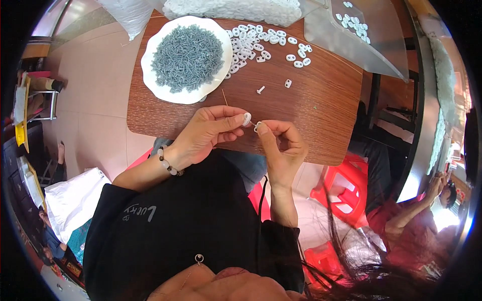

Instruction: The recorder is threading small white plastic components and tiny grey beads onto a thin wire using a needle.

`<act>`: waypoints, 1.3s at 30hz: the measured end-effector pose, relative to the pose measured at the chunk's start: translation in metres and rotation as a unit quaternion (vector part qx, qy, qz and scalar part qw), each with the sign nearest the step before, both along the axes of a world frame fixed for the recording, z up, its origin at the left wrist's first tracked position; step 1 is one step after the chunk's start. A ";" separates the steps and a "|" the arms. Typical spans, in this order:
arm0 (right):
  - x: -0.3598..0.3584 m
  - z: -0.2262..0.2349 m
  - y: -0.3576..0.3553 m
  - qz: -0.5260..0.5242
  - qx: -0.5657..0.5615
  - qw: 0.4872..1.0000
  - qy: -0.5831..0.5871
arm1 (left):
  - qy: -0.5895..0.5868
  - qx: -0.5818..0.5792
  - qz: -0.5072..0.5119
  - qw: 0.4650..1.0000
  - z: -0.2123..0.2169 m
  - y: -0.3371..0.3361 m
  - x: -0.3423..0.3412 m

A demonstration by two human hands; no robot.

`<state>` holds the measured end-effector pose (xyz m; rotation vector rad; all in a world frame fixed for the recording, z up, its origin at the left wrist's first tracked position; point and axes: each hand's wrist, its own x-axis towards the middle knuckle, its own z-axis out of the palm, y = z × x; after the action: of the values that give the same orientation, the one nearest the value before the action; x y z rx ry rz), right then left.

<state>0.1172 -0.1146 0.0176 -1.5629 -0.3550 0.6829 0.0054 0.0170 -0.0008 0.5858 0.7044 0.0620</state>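
Just over the table's near edge, my left hand (213,129) pinches a white oval plastic piece (247,119) between thumb and fingers. My right hand (285,144) meets it from the right, closed on a small white plastic part (257,126). A thin dark line, like a small spring or pin, spans the short gap between the two pieces. From behind my left hand a thin copper-coloured rod (224,97) sticks up. Beyond my hands lie a white peg with a flat head (260,90) and a small white two-holed piece (287,84).
A scalloped white plate (147,65) heaped with tiny grey spring-like pieces (188,57) stands at the back left. Several white two-holed ovals (245,47) lie beside it on the brown table (321,120). Behind are a clear bag of white parts (231,10) and a translucent tray (321,30). Red stools (334,188) stand right.
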 end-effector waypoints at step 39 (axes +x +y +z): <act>0.004 -0.011 -0.002 0.180 0.164 0.969 0.034 | -0.073 0.117 -0.092 0.986 0.037 0.008 -0.008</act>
<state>0.1215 -0.1162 0.0061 -1.1658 -0.6754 0.9058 -0.0022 0.0251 0.0367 0.8619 0.5013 0.0150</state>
